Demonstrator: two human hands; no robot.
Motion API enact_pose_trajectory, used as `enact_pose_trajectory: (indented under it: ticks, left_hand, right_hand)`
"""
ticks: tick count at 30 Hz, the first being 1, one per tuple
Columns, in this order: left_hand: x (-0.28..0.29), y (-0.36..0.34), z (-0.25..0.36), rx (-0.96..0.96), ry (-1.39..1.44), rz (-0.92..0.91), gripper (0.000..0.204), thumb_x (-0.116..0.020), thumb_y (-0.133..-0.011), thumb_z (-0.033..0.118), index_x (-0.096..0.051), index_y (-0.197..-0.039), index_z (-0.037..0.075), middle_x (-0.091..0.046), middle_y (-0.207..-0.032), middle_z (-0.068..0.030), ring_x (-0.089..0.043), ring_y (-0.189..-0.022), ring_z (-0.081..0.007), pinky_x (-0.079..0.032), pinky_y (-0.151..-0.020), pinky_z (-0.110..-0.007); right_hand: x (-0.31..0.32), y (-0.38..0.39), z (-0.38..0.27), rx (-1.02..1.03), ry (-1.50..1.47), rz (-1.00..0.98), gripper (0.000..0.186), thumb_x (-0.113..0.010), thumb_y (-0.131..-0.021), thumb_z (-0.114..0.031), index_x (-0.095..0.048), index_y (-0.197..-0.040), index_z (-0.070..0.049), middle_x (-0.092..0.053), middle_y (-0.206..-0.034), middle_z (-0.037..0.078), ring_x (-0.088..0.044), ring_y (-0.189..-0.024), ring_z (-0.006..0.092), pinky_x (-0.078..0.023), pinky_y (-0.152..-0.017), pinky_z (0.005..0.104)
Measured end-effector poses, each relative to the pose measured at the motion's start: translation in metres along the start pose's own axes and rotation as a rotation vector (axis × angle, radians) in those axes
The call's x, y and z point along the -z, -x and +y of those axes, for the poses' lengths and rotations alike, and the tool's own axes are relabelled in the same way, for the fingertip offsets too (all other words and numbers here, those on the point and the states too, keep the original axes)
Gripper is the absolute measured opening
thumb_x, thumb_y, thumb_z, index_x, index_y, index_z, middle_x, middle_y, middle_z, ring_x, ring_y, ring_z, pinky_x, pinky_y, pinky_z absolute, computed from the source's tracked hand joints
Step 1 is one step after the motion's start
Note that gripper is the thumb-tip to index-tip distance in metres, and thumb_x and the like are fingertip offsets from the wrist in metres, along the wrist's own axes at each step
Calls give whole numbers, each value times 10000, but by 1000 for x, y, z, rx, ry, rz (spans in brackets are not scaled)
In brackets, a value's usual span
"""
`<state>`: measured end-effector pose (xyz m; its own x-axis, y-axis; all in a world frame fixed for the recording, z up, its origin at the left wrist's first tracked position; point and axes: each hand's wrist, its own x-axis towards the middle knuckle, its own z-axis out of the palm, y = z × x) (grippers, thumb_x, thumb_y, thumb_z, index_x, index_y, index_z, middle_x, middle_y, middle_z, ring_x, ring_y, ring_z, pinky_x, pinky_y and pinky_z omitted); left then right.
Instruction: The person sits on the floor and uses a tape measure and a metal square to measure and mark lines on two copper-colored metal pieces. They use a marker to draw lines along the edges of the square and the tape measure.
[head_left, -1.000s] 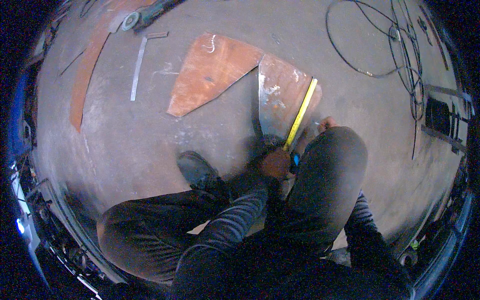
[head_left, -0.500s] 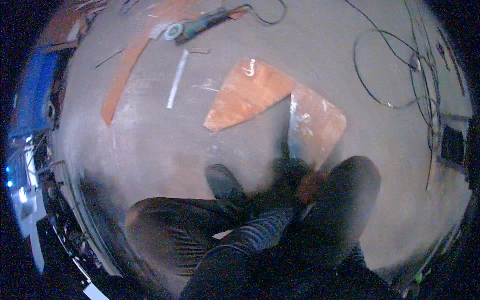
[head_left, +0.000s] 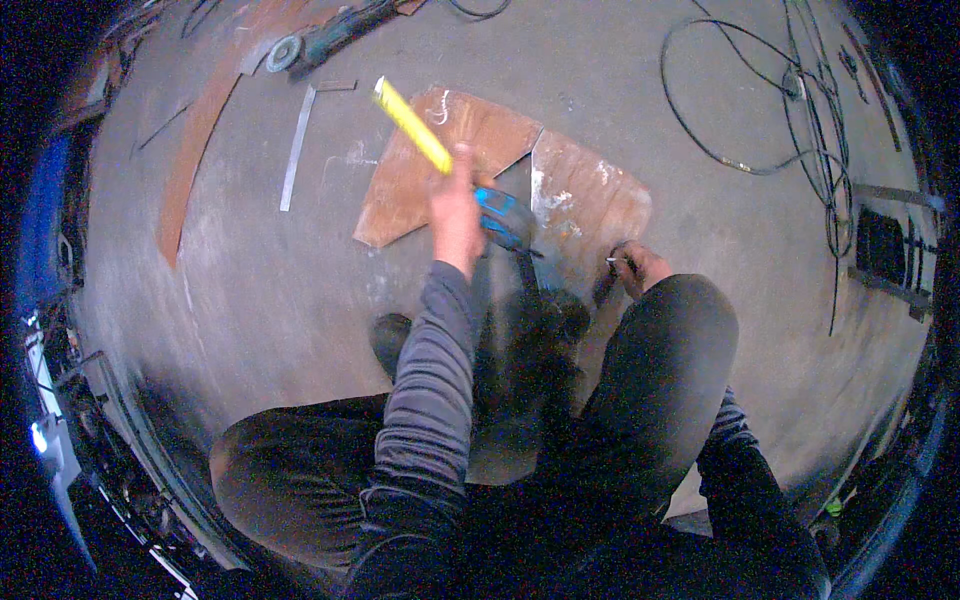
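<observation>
While the person squats on the concrete floor [head_left: 250, 300], the left hand [head_left: 455, 215] has its fingers closed round a blue tape measure [head_left: 500, 215], its yellow blade [head_left: 410, 125] pulled out stiff and lifted above the rusty steel plate [head_left: 590, 200]. Beside that plate's near edge, the right hand [head_left: 640, 268] pinches a small marker [head_left: 612, 261], fingers closed, tip kept low near the surface. Beyond the plate lie a second rusty sheet [head_left: 440, 160] and an angle grinder [head_left: 330, 35].

— What lies along the far edge of the concrete floor [head_left: 250, 300]?
— An angle grinder [head_left: 330, 35] near the far left corner, with a flat metal square [head_left: 300, 140] just in front of it.

— And to the left?
— A long, curved rusty strip [head_left: 195, 150] by the left edge.

— The right side?
— Black cables [head_left: 780, 110], looped, toward the far right corner; a dark metal frame [head_left: 885, 250] at the right edge.
</observation>
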<state>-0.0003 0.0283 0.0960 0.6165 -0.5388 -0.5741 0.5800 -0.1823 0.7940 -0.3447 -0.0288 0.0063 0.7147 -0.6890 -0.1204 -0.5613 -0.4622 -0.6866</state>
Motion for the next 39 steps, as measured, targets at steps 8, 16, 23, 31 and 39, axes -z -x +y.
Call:
enact_pose_trajectory:
  ticks: [8, 16, 23, 31, 39]
  left_hand:
    - [78, -26, 7, 9, 225, 155, 308, -669, -987, 368, -614, -1057, 74, -602, -823, -56, -565, -682, -151, -506, -583, -329]
    - [91, -32, -16, 149, 43, 56, 229, -664, -967, 288, -647, -1029, 67, -615, -786, -40, -572, -671, -171, -461, -551, -367]
    - [105, -20, -38, 35, -686, 205, 255, -660, -922, 308, -687, -891, 57, -696, -797, -149, -648, -734, -321, -507, -687, -454]
    - [120, 12, -105, -116, -1180, 200, 265, -629, -925, 302, -669, -899, 41, -709, -931, -251, -665, -940, -469, -517, -834, -534]
    - [115, 21, -110, -165, -1126, 309, 180, -615, -909, 215, -662, -907, 42, -702, -969, -243, -659, -951, -452, -507, -830, -521]
  right_hand:
    - [3, -8, -51, -537, -129, -217, 66, -563, -1002, -126, -619, -1019, -95, -638, -861, 41, -566, -824, 134, -491, -753, 329]
    - [0, -5, -31, -392, -14, -140, 83, -570, -986, -114, -627, -1046, -107, -700, -950, 135, -670, -895, 246, -519, -806, 386]
    - [40, -35, -83, -281, 375, -436, 135, -596, -960, -157, -635, -1079, -108, -708, -1017, 176, -689, -994, 379, -531, -843, 450]
    - [9, -93, -87, -80, 45, -160, 228, -596, -958, -252, -629, -1092, -70, -688, -1053, 207, -662, -992, 430, -513, -847, 486]
    - [-27, -112, -88, -44, 13, -232, 202, -594, -957, -225, -612, -1036, -39, -668, -979, 216, -653, -937, 426, -504, -816, 481]
